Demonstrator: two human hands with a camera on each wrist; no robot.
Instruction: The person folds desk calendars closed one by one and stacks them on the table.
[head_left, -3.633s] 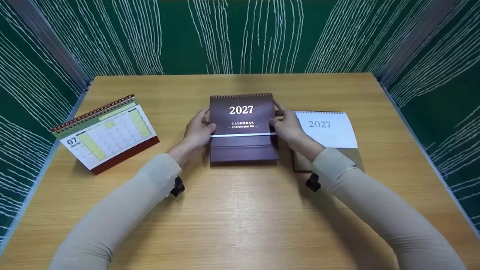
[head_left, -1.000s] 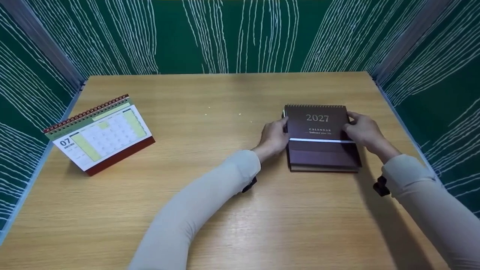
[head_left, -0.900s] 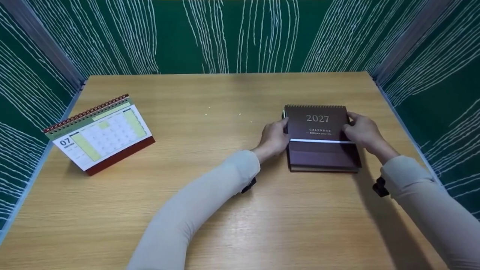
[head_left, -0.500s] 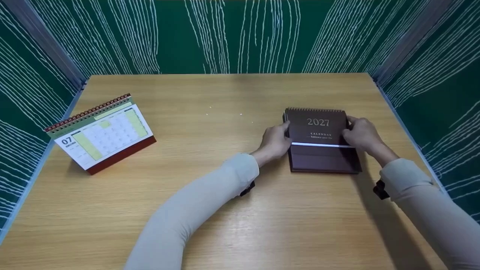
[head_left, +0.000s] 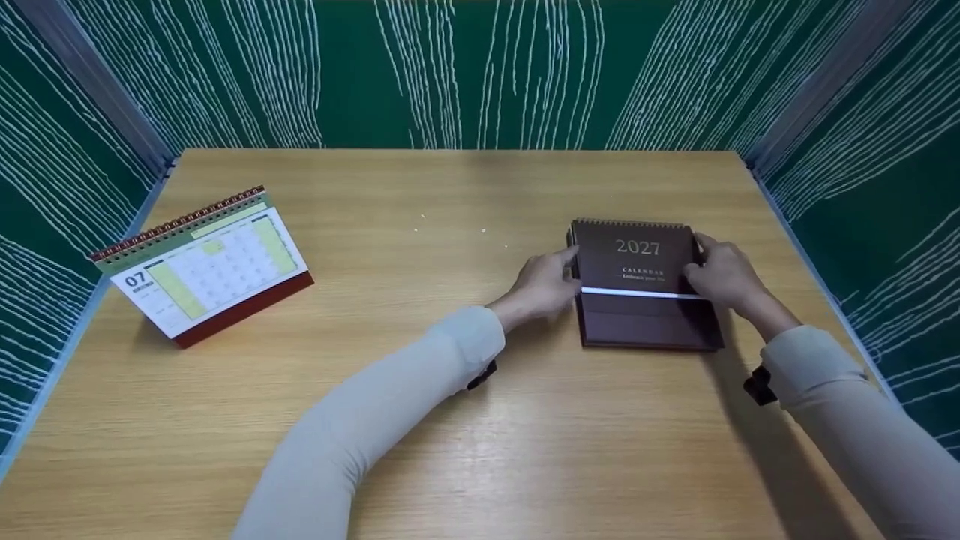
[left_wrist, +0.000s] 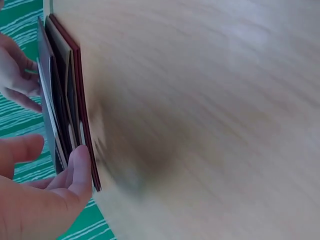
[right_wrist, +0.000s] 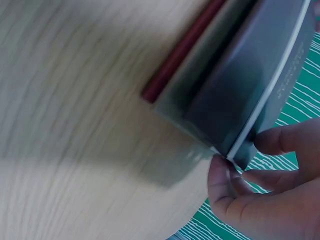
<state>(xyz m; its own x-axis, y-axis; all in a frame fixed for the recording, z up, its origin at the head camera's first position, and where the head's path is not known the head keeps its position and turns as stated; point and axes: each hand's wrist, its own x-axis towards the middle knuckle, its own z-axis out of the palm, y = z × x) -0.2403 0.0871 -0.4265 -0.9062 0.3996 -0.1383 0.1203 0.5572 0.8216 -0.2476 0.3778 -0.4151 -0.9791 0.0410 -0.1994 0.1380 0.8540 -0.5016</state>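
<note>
The dark brown 2027 calendar (head_left: 637,259) lies low at the right, a white band across it. In the left wrist view its layered boards (left_wrist: 75,85) stand over dark red ones, slightly fanned. My left hand (head_left: 541,286) is at its left side; the left wrist view shows fingers (left_wrist: 81,167) touching the board edges and the thumb held apart. My right hand (head_left: 726,276) grips the right edge; in the right wrist view the thumb (right_wrist: 275,140) presses the cover (right_wrist: 240,90) and fingertips sit at its edge. The white calendar is hidden in the head view.
A red and green desk calendar (head_left: 217,266) showing 07 stands tilted at the left of the wooden table (head_left: 420,420). Small white specks lie mid-table. Green walls with white lines surround the back and sides.
The brown calendar went from the middle to the right, over where the white 2027 calendar stood, and has sunk lower. Both hands moved with it; my left hand has since loosened and shifted slightly left.
</note>
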